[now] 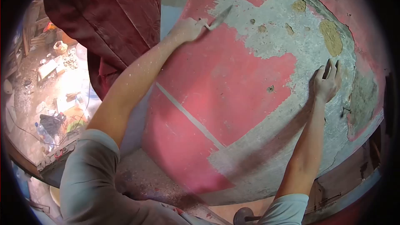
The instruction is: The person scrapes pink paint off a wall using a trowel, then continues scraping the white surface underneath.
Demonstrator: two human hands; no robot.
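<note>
My left hand (188,30) is closed round the handle of a scraper (221,18), whose flat pointed blade lies against the wall. Pink paint (227,71) covers much of that wall, and the blade is at the edge between the pink and a bare grey patch (266,18). My right hand (327,84) rests on the bare grey surface at the right with its fingers stretched out and holds nothing. Just above its fingertips is a yellowish-brown crumbly hole (331,37). Smaller pits (289,28) mark the grey area.
A dark red curtain (110,16) hangs at the upper left, close to my left forearm. Beyond the opening, cluttered ground (46,100) lies in bright light. Cracked, broken plaster (348,29) runs along the right edge of the wall. Debris dots the floor (154,177) below.
</note>
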